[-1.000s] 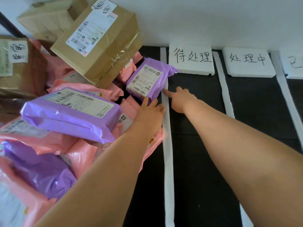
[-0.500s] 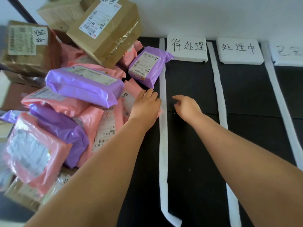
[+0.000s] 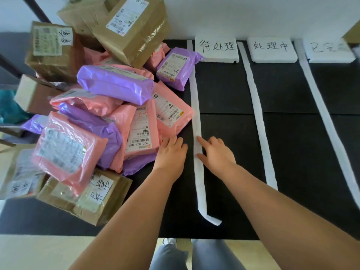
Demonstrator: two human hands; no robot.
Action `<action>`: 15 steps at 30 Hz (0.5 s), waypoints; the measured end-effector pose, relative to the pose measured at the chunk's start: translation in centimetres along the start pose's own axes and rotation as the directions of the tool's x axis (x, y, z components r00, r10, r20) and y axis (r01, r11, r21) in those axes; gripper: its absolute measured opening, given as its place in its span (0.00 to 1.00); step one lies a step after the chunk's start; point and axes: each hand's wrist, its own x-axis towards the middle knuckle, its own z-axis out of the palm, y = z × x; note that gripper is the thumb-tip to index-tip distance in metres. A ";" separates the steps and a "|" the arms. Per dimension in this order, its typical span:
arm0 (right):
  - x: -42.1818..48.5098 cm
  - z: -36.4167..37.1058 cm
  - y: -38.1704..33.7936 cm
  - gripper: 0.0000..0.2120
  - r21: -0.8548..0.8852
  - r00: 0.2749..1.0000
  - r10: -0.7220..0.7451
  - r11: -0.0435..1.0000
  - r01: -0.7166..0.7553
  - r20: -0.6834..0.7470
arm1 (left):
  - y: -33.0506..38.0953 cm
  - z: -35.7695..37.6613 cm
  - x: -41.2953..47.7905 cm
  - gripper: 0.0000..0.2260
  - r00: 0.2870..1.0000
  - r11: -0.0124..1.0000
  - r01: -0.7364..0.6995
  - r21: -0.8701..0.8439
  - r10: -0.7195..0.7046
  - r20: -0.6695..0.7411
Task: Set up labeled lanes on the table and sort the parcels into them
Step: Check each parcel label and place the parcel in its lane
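Observation:
A long white lane strip [image 3: 196,106] runs from the wall toward me on the black table [image 3: 229,90]. My right hand [image 3: 216,152] lies on its right side, forefinger and thumb touching the strip. My left hand [image 3: 171,151] rests flat on the table just left of it, fingertips against the pile of pink and purple parcels [image 3: 109,114]. Two more white strips [image 3: 257,114] [image 3: 327,121] mark further lanes. White foam label blocks [image 3: 217,48] [image 3: 272,49] [image 3: 329,50] with handwritten characters stand at the wall.
Brown cardboard boxes [image 3: 128,28] [image 3: 52,51] [image 3: 85,197] ring the parcel pile on the left. The strip's near end [image 3: 212,219] bends right close to the table's front edge. My legs [image 3: 194,254] show below the edge.
Both hands have slid along the left strip toward me, away from the wall. The view has tilted down, bringing the table's front edge into sight.

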 end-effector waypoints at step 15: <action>0.7 2.1 -2.8 0.31 0.592 0.947 0.321 0.765 -0.253 -0.010 | -1.2 1.1 -1.5 0.25 0.989 0.905 -0.135 0.403 0.096 0.116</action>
